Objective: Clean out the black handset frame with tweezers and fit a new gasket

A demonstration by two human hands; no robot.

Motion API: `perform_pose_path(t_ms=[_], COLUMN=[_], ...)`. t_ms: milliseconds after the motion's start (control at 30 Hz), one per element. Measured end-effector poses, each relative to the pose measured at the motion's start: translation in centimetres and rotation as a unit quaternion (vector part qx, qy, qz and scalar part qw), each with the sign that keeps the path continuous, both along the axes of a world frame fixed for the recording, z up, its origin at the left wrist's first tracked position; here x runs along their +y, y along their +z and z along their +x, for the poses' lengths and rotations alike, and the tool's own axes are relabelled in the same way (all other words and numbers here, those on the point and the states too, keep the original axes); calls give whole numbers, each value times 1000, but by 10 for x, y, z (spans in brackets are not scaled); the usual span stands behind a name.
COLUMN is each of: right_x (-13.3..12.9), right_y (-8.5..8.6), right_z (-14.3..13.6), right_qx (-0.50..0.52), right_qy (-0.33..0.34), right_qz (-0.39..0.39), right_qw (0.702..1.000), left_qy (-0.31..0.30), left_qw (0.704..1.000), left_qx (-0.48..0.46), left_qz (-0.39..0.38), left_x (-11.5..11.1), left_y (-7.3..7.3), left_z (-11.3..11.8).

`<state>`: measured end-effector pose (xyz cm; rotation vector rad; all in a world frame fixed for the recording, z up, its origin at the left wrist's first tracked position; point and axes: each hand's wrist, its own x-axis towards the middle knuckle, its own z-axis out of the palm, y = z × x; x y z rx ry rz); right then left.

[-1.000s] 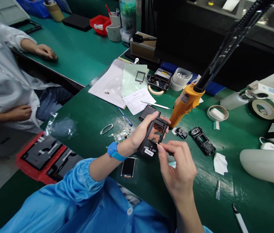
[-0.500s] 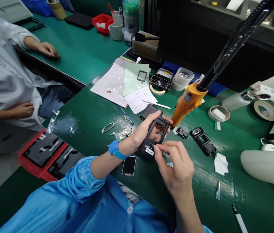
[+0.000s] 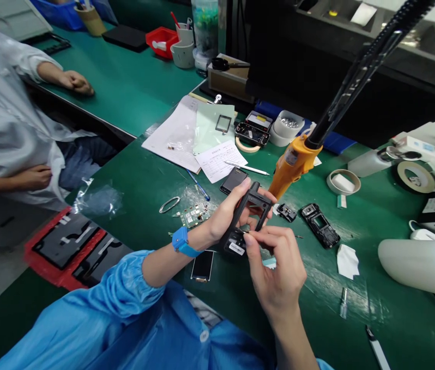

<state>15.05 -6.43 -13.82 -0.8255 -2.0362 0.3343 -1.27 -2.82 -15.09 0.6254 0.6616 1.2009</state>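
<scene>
My left hand is wrapped round a black handheld-device housing with a rectangular window opening and a white label near its lower end. Thumb and fingers of my right hand are pinched at the lower edge of that window; whatever lies between the fingertips is too small to make out. Under my left wrist lies a small display panel. A green circuit board rests just beyond the blue wristband. To the right sit a black inner frame and a small black part.
An orange electric screwdriver hangs close behind my hands. Papers, a pen and a cup of screws are farther back. A white cylinder and a knife are at right. Another person sits at left.
The housing has tilted slightly in my left hand. My right fingertips stay pinched at the same spot on it. The whole view has shifted a little.
</scene>
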Motion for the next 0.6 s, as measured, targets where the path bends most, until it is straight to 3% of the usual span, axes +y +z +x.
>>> perform_pose_path(t_ms=[167,333,600], right_x=[6,8,4], right_y=[5,7,6], right_z=[7,10,10], right_qx=[-16,-57,-51], right_qy=[-63,-79,-108], right_qz=[39,70,70], right_qw=[997,993,990], left_qy=[-14,-45,-11], left_qw=[1000,997,986], left_qx=[-4,39,150], left_qz=[6,39,73], left_x=[-3,-5,-15], left_y=[5,5,-3], left_z=[-1,5,14])
